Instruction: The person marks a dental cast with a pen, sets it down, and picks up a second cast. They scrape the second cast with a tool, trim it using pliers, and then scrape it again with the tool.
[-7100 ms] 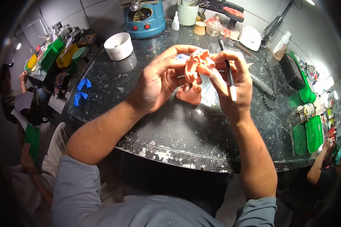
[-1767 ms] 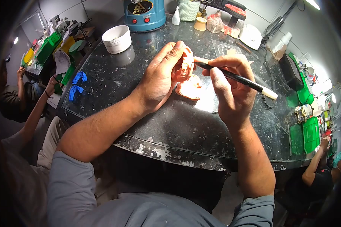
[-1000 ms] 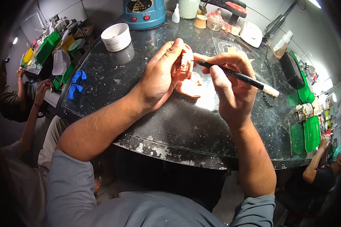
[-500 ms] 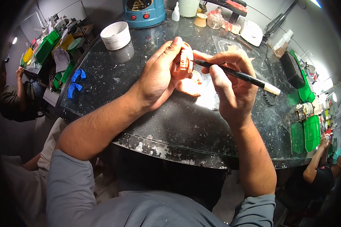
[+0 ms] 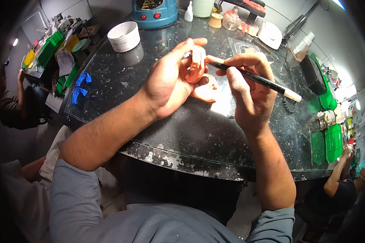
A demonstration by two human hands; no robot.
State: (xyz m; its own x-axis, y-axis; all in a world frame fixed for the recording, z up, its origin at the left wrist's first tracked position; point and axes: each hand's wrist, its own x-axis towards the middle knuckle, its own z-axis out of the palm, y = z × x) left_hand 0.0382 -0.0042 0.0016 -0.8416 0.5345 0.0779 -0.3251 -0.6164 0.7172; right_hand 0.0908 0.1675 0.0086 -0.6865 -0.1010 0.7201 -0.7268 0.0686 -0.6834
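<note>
My left hand is closed round a pinkish-orange dental model, held up over the table. In my right hand is a black pen with a white end, gripped between thumb and fingers. The pen's other end points left at the model; whether it touches cannot be told. A second pinkish-orange dental piece lies on the table just below the held model, in bright light.
A white tub, a blue machine and a small white bottle stand at the back of the black table. Blue pieces lie left. Other people sit at both sides, near green trays.
The model in my left hand has turned, and the fingers round it have shifted, one now stretching out above it. The pen has moved very slightly.
</note>
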